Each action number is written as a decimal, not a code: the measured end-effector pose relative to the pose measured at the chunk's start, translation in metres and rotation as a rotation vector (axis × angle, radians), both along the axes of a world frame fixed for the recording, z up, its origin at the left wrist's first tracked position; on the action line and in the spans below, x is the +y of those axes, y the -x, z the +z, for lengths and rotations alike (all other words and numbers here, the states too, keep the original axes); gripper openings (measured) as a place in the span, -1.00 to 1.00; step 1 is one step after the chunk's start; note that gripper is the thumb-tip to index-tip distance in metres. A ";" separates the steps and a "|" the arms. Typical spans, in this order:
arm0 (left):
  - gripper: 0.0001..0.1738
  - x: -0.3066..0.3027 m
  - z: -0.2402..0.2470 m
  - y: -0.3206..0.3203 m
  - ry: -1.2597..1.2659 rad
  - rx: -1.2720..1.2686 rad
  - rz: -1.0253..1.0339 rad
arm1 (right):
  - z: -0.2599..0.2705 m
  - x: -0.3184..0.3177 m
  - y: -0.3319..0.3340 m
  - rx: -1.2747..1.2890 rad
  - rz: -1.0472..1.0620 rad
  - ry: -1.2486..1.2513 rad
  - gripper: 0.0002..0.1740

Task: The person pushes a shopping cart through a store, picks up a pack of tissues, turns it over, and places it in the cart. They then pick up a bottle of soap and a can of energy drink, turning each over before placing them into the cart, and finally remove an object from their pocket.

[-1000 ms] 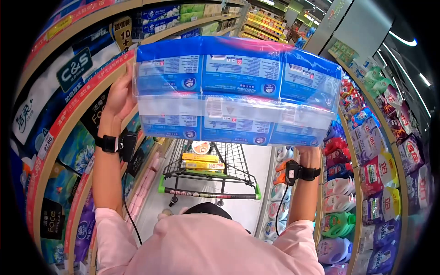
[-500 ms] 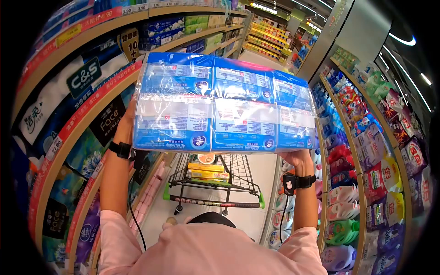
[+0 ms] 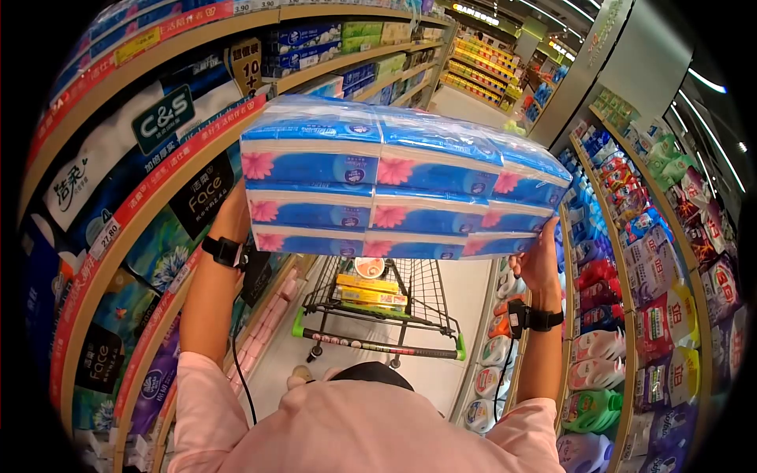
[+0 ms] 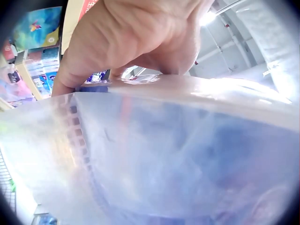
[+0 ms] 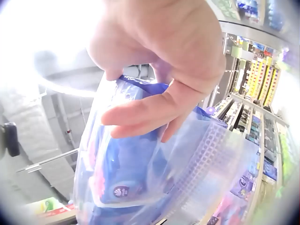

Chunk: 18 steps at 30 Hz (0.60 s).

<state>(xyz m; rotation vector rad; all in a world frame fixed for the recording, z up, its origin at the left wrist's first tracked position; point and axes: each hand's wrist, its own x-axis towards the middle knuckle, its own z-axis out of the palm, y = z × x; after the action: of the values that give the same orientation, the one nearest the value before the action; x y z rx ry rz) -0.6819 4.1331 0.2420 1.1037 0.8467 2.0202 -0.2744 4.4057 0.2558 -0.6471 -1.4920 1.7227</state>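
A large plastic-wrapped pack of blue tissue packets with pink flowers (image 3: 374, 173) is held up in front of the chest, above the cart. At its left end is the left hand (image 3: 233, 211), its fingers mostly hidden in the head view; the left wrist view shows that hand (image 4: 136, 40) gripping the edge of the wrap (image 4: 187, 136). The right hand (image 3: 540, 256) holds the lower right corner. In the right wrist view the right hand (image 5: 164, 65) has its fingers bent over the blue end of the pack (image 5: 126, 159).
Below the pack stands a shopping cart (image 3: 378, 340) with yellow boxes (image 3: 371, 293) and a round tub (image 3: 370, 268) in it. Tissue shelves (image 3: 118, 217) line the left; shelves of detergent bottles and bags (image 3: 654, 315) line the right. The aisle runs ahead.
The pack has turned from its printed label side to its flowered side, with its top now showing. The right hand has shifted to its right corner, and the head view has swung slightly right.
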 end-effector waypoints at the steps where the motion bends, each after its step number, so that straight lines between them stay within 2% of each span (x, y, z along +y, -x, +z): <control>1: -0.62 -0.001 -0.001 0.000 0.002 -0.005 0.003 | -0.002 0.000 -0.001 0.000 -0.016 -0.010 -0.09; 10: -0.64 0.002 -0.009 -0.012 0.021 -0.044 0.020 | -0.020 0.022 -0.023 0.055 0.001 -0.043 -0.21; 13: -0.65 0.005 -0.015 -0.020 0.030 -0.059 0.024 | -0.023 0.029 -0.039 0.098 0.028 -0.096 -0.38; 18: -0.66 0.010 -0.033 -0.039 0.051 -0.121 0.018 | -0.006 0.032 -0.047 0.091 -0.043 -0.245 -0.63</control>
<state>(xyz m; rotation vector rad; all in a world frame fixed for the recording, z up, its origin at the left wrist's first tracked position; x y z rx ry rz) -0.6432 4.1429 0.2091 0.9387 0.8432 2.0461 -0.2274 4.4378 0.2497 -0.4628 -1.5810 1.4866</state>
